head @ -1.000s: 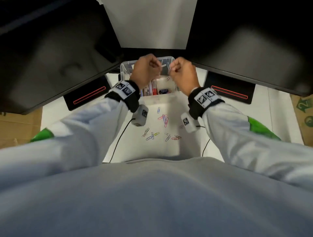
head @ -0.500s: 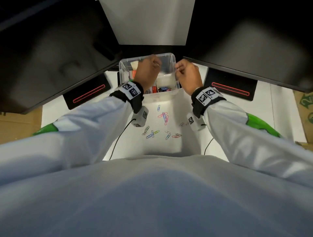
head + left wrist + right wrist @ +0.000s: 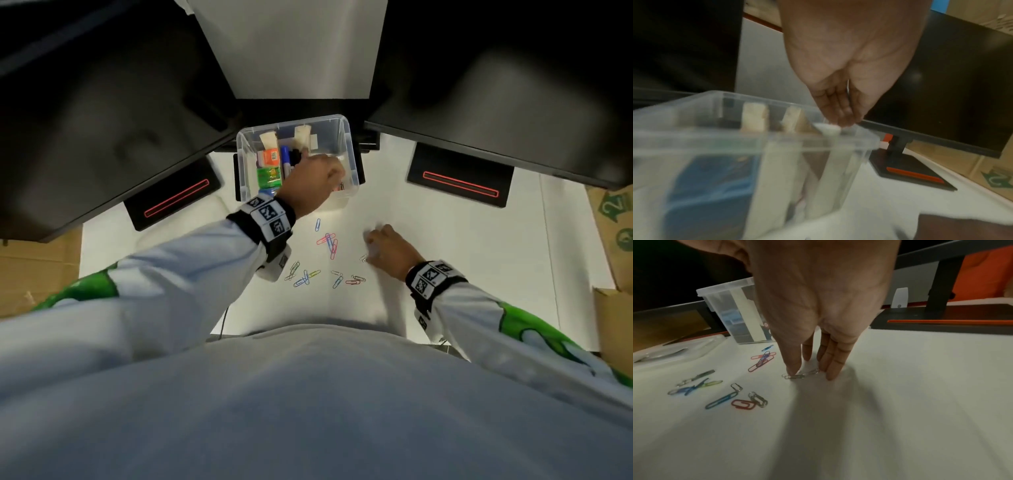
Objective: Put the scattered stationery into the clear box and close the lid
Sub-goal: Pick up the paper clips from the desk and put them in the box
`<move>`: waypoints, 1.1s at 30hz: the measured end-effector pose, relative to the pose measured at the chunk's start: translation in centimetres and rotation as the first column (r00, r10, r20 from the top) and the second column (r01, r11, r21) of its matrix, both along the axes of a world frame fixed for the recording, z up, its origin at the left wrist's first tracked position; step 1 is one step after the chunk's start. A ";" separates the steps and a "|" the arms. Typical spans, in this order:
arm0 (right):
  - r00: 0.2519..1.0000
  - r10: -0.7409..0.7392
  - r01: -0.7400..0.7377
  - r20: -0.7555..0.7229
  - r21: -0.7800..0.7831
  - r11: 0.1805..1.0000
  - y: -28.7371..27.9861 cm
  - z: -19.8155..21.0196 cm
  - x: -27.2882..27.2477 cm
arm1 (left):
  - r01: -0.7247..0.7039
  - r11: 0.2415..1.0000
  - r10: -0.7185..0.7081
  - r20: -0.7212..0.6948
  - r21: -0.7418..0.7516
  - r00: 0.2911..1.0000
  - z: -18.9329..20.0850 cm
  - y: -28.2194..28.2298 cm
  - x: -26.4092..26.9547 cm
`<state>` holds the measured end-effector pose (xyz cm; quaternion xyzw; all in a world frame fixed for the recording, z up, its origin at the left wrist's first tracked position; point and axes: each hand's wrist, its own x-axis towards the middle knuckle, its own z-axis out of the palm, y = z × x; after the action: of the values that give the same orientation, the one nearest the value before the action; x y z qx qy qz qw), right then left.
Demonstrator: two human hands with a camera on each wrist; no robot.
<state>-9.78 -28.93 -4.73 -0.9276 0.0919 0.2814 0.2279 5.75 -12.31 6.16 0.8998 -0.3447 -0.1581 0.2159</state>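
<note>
I'm seeing a white table [image 3: 462, 240] carrying the clear box [image 3: 349, 150], scattered paper clips [image 3: 329, 241] and two black monitor bases [image 3: 459, 180]. A clear lid [image 3: 672, 352] is lying left of the box.

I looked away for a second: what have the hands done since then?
The right hand left the clear plastic box and dropped to the white table, fingertips on a silver paper clip. The left hand sank lower over the box. The coloured paper clips stayed put.

Right hand [image 3: 388, 251] has dropped away from the clear box [image 3: 346, 127] towards 5 o'clock, fingertips [image 3: 793, 372] now on a silver paper clip [image 3: 800, 375]. Left hand [image 3: 315, 185] has slid over the box's near-right part.
</note>
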 end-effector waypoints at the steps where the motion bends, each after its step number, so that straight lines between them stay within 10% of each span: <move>1: 1.000 -0.002 0.002 0.011 0.005 1.000 0.4 0.1 0.1 | -0.013 0.998 0.018 -0.075 0.068 0.997 0.5 -1.2 0.4; 3: 0.999 -0.016 0.015 0.034 0.042 0.999 0.7 0.0 0.2 | -0.136 0.980 0.176 -0.313 0.145 0.933 0.3 -3.6 1.0; 6: 0.998 -0.053 0.050 0.030 0.093 0.994 0.5 -0.1 0.2 | -0.497 0.857 0.382 -0.812 0.134 0.441 1.1 -6.0 1.3; 8: 0.997 -0.075 0.073 0.019 0.108 0.991 0.1 -0.2 0.4 | -0.520 0.833 0.385 -0.874 0.191 0.297 1.0 -6.3 2.0; 14: 0.994 -0.106 0.100 0.031 0.148 0.984 -0.9 0.0 1.1 | -0.450 0.865 0.410 -0.831 0.223 0.376 0.0 -7.2 2.5; 33: 0.931 0.343 -0.351 0.126 0.045 0.935 1.8 0.0 -2.1 | -0.549 0.794 0.461 -0.846 0.260 0.267 -1.7 -8.0 2.5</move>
<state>-11.90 -27.09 -4.70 -0.9358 -0.0963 0.2656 0.2106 8.24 -20.26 4.46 0.7341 0.1164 -0.5059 0.4378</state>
